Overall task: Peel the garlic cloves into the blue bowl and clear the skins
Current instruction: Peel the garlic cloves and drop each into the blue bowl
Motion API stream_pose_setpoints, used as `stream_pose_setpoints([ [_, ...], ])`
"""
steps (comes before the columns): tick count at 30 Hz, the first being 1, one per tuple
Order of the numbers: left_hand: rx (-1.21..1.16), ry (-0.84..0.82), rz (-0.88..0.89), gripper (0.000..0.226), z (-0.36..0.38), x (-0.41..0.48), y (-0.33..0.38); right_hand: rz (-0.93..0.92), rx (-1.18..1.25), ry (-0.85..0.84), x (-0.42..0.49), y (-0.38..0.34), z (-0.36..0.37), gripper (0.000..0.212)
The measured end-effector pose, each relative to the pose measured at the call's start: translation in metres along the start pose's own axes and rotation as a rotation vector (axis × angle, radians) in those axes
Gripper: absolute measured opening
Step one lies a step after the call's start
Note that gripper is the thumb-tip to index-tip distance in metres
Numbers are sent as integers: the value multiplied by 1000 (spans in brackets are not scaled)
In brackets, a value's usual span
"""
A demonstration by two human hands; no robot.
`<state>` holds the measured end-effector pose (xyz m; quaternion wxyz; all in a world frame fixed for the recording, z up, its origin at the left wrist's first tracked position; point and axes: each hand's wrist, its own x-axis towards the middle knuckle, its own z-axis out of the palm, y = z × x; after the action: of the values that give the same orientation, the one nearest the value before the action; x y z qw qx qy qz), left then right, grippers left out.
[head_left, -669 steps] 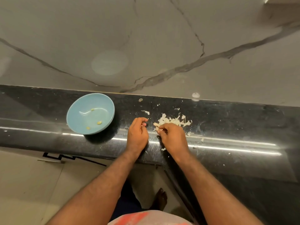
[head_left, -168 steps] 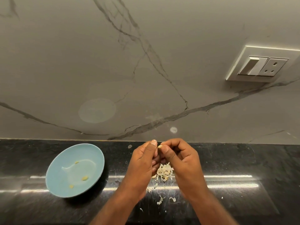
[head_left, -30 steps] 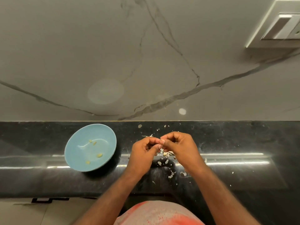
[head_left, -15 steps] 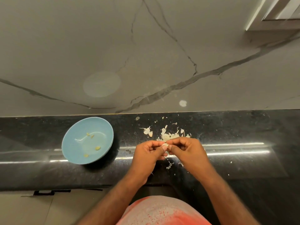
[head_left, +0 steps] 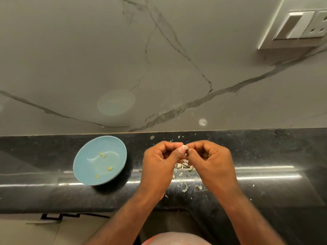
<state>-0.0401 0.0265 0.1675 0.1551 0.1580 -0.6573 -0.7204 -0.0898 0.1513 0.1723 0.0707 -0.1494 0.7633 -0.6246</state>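
Peeling is the step in hand, as I read it: a garlic clove point(head_left: 184, 147) sits at the centre of the frame, pinched between the fingertips of the left hand point(head_left: 158, 167) and the right hand point(head_left: 211, 165), both curled round it. How much husk clings to it I cannot tell. Just below the hands a scatter of skins point(head_left: 184, 166) lies on the dark surface point(head_left: 269, 152). Left of centre stands the blue bowl point(head_left: 83, 163), with a few peeled cloves point(head_left: 110, 168) inside. The next move calls for stripping the last skin, then carrying the clove left over the bowl and letting go. Gathering the skins comes after.
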Motion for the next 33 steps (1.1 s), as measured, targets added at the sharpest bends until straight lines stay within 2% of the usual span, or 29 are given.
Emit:
stream_pose_setpoints([
  [6,59,-10,123,8,1,5,14,-14,-32,-72,6,-21,-9,10],
  [13,33,-106,195,9,9,10,28,-84,20,81,3,-34,-13,12],
  [19,-19,-109,274,12,8,9,38,-118,100,158,1,-40,-7,15],
  [26,-153,-34,230,9,4,4,42,-82,179,111,2,-49,0,15],
  [33,-295,-46,139,10,-2,3,48,-22,314,55,6,-54,8,23],
])
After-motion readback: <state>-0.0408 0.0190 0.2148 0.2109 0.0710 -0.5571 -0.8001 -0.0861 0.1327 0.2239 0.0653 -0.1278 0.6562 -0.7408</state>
